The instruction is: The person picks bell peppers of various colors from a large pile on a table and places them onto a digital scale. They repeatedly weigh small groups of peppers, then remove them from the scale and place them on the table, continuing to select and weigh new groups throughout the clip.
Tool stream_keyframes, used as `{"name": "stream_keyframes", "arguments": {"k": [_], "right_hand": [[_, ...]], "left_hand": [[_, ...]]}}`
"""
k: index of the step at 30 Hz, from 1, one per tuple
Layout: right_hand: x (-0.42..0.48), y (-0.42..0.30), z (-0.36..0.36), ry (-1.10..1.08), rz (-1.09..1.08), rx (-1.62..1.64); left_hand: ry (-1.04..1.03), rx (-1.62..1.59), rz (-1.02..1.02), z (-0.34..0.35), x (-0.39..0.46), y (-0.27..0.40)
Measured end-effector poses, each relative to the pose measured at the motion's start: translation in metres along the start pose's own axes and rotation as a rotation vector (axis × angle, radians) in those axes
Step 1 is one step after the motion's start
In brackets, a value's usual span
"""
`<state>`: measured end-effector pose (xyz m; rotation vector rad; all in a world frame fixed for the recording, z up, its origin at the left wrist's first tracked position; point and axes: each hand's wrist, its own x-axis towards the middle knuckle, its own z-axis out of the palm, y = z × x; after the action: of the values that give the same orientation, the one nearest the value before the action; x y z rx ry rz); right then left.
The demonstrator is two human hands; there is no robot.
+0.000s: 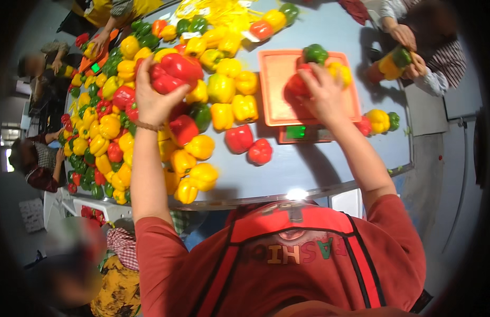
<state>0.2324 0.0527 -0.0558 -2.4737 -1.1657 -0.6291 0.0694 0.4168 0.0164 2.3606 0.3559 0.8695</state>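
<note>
My left hand (156, 97) holds a large red bell pepper (177, 71) above the heap of peppers, thumb and fingers around it. Over an orange plastic tray (270, 99), my right hand (326, 95) has its fingers and thumb around another red bell pepper (295, 85), partly hidden by the hand. A green bell pepper (315, 54) and a yellow bell pepper (341, 73) are in the same tray, close to my fingertips. Beneath the tray is a digital scale (284, 134) with a lit green display.
Loose yellow bell peppers (222, 88) and two red ones (239, 138) lie left of the tray. Packed tricolour peppers (377, 121) lie to its right. Yellow packing strips (217, 14) are at the back. Opposite, a co-worker's hands (407, 47) hold another tricolour set.
</note>
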Motion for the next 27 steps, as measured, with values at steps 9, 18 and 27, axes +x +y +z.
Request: {"name": "stream_keyframes", "arguments": {"k": [9,18,27], "right_hand": [[-0.067,-0.003,-0.066,0.085,-0.098,0.385],[-0.210,-0.003,-0.076,-0.369,0.058,0.538],[-0.234,-0.009,-0.067,-0.444,0.083,0.619]], "left_hand": [[-0.139,-0.298,0.048,0.157,-0.055,0.117],[-0.240,-0.042,0.066,0.224,-0.070,0.150],[0.108,-0.168,-0.238,0.160,-0.205,0.097]]}}
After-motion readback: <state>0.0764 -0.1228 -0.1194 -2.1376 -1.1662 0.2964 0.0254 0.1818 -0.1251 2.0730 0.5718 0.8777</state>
